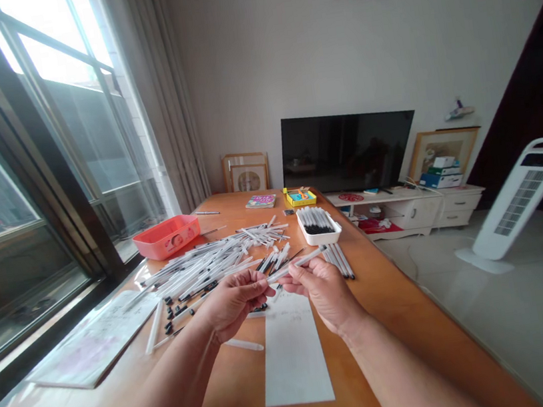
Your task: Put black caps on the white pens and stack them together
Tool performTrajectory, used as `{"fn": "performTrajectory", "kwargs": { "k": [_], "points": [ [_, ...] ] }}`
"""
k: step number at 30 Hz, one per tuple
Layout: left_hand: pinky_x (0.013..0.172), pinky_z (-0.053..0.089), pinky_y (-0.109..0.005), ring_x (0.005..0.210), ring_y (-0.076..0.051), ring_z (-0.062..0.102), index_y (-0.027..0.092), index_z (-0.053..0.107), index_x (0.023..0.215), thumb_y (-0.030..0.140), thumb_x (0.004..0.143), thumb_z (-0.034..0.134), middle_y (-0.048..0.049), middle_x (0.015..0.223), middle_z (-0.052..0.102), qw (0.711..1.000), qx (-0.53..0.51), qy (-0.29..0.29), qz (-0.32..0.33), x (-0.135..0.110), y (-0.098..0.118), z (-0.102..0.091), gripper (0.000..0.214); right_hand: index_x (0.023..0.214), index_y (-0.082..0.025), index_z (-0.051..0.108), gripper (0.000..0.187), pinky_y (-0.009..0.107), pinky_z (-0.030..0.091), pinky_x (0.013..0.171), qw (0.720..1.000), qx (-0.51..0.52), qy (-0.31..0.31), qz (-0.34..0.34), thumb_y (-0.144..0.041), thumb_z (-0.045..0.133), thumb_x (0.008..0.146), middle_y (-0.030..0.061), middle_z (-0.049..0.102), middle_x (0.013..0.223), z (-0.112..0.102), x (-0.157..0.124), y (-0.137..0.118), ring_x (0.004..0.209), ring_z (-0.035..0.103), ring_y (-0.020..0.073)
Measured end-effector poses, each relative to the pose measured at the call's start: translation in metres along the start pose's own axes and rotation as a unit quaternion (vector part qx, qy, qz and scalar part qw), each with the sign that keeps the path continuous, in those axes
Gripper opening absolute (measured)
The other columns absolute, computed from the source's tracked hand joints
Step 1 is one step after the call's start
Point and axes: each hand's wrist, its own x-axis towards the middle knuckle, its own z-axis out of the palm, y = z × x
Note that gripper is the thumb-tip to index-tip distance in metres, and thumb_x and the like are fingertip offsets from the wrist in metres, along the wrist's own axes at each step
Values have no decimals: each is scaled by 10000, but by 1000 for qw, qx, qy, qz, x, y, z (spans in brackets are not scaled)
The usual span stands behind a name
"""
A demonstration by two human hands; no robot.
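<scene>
Between both hands, above a sheet of white paper (294, 362), is a translucent white pen (304, 259). My left hand (244, 295) is closed, pinching the pen's near-left end. My right hand (321, 287) pinches the same pen farther along, and its dark tip points up to the right. Just beyond lies a wide heap of translucent pen parts (209, 263). Small black caps (170, 327) are scattered left of my left hand. Several finished-looking pens (339, 261) lie side by side to the right, near a white box (324, 236) holding pens with black ends.
A coral plastic basket (168, 237) stands at the back left by the window. A booklet (94, 343) lies at the table's left. Farther back are a colourful book (261, 201) and a yellow box (300, 197). Beyond the wooden table's right edge stands a white tower fan (518, 202).
</scene>
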Motion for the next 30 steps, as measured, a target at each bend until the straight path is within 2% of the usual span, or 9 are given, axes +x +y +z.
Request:
{"fn": "performTrajectory", "kwargs": {
  "k": [12, 18, 24, 26, 30],
  "points": [
    [694, 433, -231, 735, -143, 629, 141, 652, 801, 278, 758, 807, -74, 767, 704, 1000, -3, 13, 8, -2, -1, 4, 212, 968, -154, 645, 352, 377, 593, 827, 1000, 16, 3, 0, -441, 768, 805, 74, 737, 908, 0, 1, 5, 851, 716, 201],
    [689, 421, -224, 717, -124, 605, 143, 652, 817, 297, 789, 785, -83, 799, 721, 1000, -1, 10, 16, -2, -3, 5, 205, 953, -165, 646, 347, 357, 596, 819, 999, 31, 22, -12, -437, 785, 785, 49, 719, 894, 4, 0, 4, 832, 707, 182],
    [722, 425, -230, 737, -118, 596, 145, 648, 829, 312, 808, 771, -84, 825, 725, 1000, -5, 20, 16, 2, -4, 6, 208, 966, -159, 654, 388, 363, 585, 831, 999, 27, 38, -12, -469, 789, 774, 60, 720, 900, 1, 3, 8, 856, 702, 190],
    [712, 422, -232, 711, -109, 580, 148, 651, 844, 318, 813, 766, -78, 832, 723, 1000, -11, 21, 21, 3, -4, 6, 207, 960, -159, 659, 387, 375, 574, 851, 999, 24, 32, -11, -473, 787, 775, 65, 724, 907, 2, 4, 9, 868, 700, 195],
    [713, 422, -242, 706, -110, 576, 157, 658, 868, 326, 812, 766, -64, 846, 715, 1000, -20, 12, 20, 3, -6, 8, 209, 965, -162, 681, 380, 389, 550, 868, 1000, 0, -23, -3, -490, 759, 790, 65, 731, 898, 6, 2, 10, 837, 704, 199]
  ]
}}
